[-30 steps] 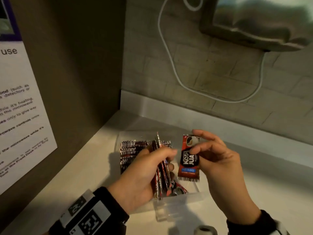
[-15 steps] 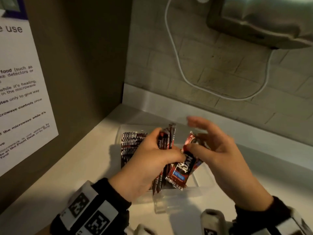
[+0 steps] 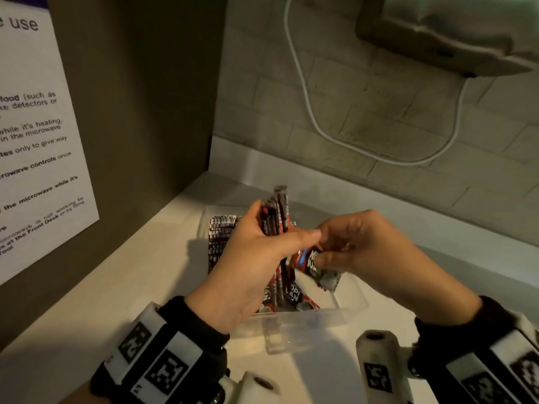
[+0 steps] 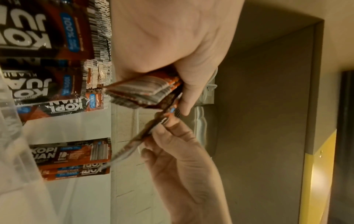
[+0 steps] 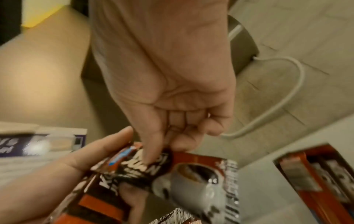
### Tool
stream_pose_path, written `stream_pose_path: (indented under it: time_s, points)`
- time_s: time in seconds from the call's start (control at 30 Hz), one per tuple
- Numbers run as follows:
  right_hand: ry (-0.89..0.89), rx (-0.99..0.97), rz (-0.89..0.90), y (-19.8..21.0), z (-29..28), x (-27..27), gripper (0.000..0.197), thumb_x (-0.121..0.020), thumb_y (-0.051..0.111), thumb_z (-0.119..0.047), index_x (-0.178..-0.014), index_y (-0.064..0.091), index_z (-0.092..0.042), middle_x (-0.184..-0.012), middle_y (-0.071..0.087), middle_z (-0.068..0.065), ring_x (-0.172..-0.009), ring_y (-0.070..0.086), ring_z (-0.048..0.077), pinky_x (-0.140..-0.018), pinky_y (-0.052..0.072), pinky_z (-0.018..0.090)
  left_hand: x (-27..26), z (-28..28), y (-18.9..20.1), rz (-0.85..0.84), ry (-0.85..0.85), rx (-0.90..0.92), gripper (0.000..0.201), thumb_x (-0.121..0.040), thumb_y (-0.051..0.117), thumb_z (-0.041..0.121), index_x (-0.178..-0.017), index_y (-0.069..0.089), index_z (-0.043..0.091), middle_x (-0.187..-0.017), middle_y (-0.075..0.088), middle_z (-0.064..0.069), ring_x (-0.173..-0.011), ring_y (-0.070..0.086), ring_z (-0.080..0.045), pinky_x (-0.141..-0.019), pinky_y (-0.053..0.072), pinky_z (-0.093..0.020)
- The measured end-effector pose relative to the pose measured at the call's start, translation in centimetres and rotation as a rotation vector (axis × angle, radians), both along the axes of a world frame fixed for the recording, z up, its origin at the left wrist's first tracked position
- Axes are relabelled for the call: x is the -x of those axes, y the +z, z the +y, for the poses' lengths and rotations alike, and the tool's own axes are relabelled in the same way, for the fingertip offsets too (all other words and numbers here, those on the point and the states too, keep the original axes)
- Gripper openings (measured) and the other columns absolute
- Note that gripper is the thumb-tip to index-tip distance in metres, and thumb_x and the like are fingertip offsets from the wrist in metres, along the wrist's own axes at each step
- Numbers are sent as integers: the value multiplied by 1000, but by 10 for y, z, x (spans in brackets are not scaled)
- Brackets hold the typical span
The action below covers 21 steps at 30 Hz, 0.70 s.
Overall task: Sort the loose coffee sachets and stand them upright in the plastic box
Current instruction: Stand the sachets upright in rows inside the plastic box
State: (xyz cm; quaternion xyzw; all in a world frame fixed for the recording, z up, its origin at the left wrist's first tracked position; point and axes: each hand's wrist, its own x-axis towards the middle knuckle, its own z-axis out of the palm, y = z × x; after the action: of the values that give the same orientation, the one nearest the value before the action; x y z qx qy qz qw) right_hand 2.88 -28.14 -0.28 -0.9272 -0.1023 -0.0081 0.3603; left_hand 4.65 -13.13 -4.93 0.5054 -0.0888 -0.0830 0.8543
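A clear plastic box (image 3: pixel 347 312) sits on the white counter in the corner. My left hand (image 3: pixel 256 258) grips a bundle of red and black coffee sachets (image 3: pixel 277 214) held on edge over the box; the same bundle (image 4: pixel 145 94) shows in the left wrist view. My right hand (image 3: pixel 358 249) pinches a single sachet (image 3: pixel 320 271) between thumb and fingers and presses it sideways against the bundle; its coffee-cup print (image 5: pixel 191 178) fills the right wrist view. More sachets (image 3: pixel 221 237) stand at the box's left end, and several lie on its floor (image 3: pixel 294 295).
A brown side wall with a white printed notice (image 3: pixel 38 135) closes the left. A brick wall with a white cable (image 3: pixel 315 123) runs behind the counter. A grey appliance (image 3: pixel 449 27) hangs at the upper right. Bare white counter (image 3: pixel 131 290) lies left of the box.
My right hand has swung its sachet from upright to lying sideways and brought it left against the bundle. My left hand has raised the bundle slightly.
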Motion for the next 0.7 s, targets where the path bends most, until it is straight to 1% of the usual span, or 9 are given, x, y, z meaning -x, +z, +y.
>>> stream_pose_path:
  time_s: [0.1,0.2,0.27,0.33,0.37,0.43,0.5,0.6,0.7]
  points:
    - [-145,-97,92,-10,-7,-14,19,-76,69,11,-71,68,-8,-59,64,7,-49,53,7,-50,45,17,-6,5,3,16,67,93,28,-76,74,6,-83,50,17,-61,60,4,-61,61,-11,-64,52,-29]
    - [-153,261,221,-30,-11,-28,15,-78,68,2,-78,66,-13,-61,59,-4,-47,49,3,-42,35,10,-13,16,7,39,102,161,26,-78,72,7,-82,50,19,-57,58,6,-57,58,-9,-52,50,-22]
    - [-156,406,340,-44,-7,-35,20,-80,69,-3,-94,64,-17,-77,61,-4,-53,53,4,-42,36,11,-17,21,8,56,103,185,25,-79,72,6,-82,51,19,-59,58,4,-57,59,-10,-49,49,-22]
    - [-180,496,441,-56,-4,-41,39,-81,68,-6,-117,60,-15,-102,62,1,-61,56,7,-42,39,13,-19,24,7,63,92,196,25,-79,72,6,-83,51,20,-60,58,2,-57,59,-10,-48,49,-22]
    - [-181,547,474,-61,-1,-42,45,-81,68,-6,-124,56,-13,-113,61,3,-68,58,10,-45,41,14,-20,24,7,65,87,198,25,-79,72,6,-83,51,20,-61,58,3,-58,59,-10,-49,48,-23]
    - [-167,629,508,-68,2,-46,47,-81,67,-7,-127,56,-9,-122,60,6,-89,62,18,-62,50,20,-21,25,7,65,80,207,26,-78,72,7,-83,51,21,-61,58,3,-59,59,-10,-50,48,-23]
    - [-147,651,540,-72,6,-47,41,-81,66,-6,-122,60,-7,-118,63,8,-96,63,21,-72,52,25,-22,26,7,65,75,216,26,-78,72,6,-82,52,21,-62,58,3,-60,59,-9,-50,48,-23]
    - [-126,687,517,-75,7,-48,30,-86,61,-6,-116,65,-5,-106,66,8,-83,58,18,-62,47,21,-23,28,8,73,70,223,25,-78,72,6,-81,51,20,-62,58,1,-59,58,-10,-51,48,-23]
    - [-158,713,466,-76,4,-46,22,-89,54,-7,-108,65,-2,-98,65,8,-80,55,18,-57,41,18,-24,30,9,77,85,225,25,-79,72,6,-80,51,20,-62,58,2,-59,57,-10,-56,47,-25]
